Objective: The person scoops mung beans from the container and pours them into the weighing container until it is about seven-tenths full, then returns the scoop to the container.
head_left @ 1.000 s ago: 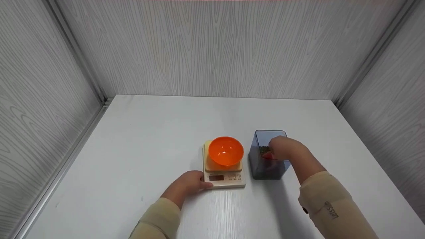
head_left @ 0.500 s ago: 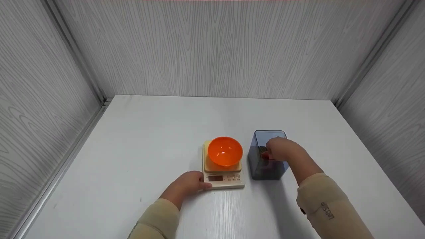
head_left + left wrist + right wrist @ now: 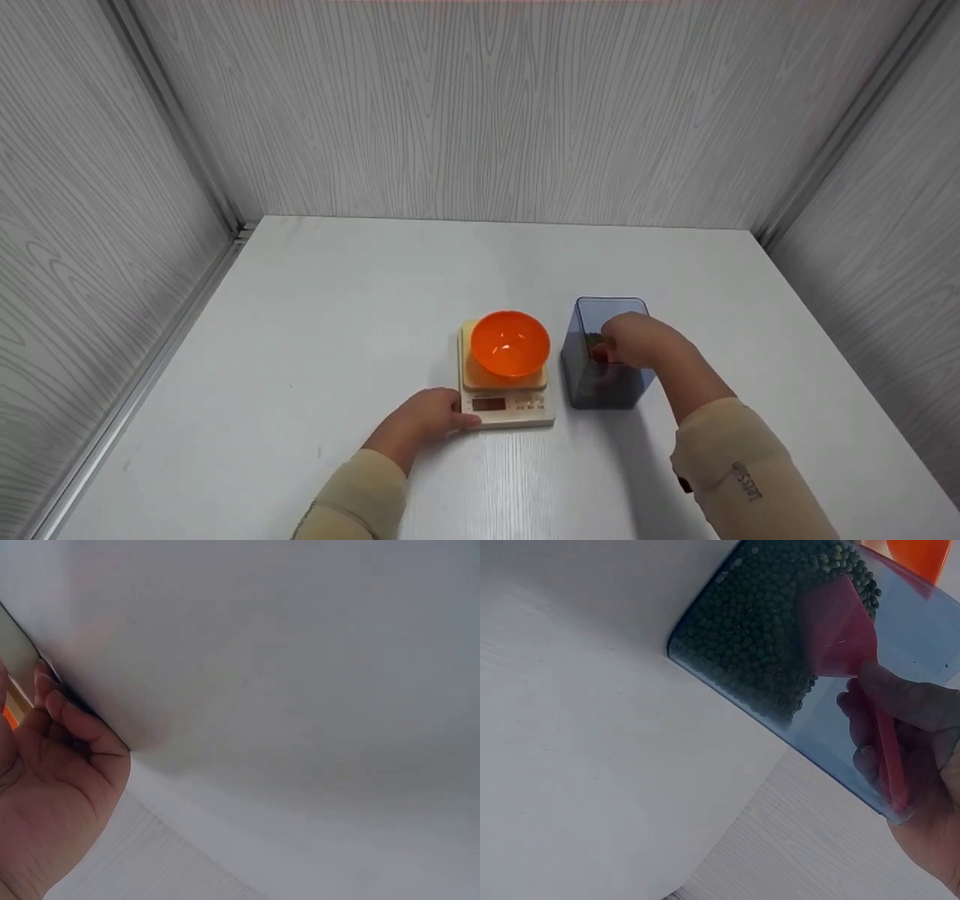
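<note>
White table point(image 3: 315, 352): one bowl point(image 3: 510, 343), one scale point(image 3: 508, 405) (beige).

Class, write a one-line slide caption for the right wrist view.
Right hand holds a red scoop inside a tinted container of green beans on a white table.

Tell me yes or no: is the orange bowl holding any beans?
No, the orange bowl on the scale shows only its bare, shiny inside.

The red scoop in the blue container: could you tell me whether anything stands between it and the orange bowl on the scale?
Only the container's own wall. The right hand holds the red scoop inside the blue container, over the green beans. The orange bowl sits apart to its left on the scale; the gap shows bare table.
</note>
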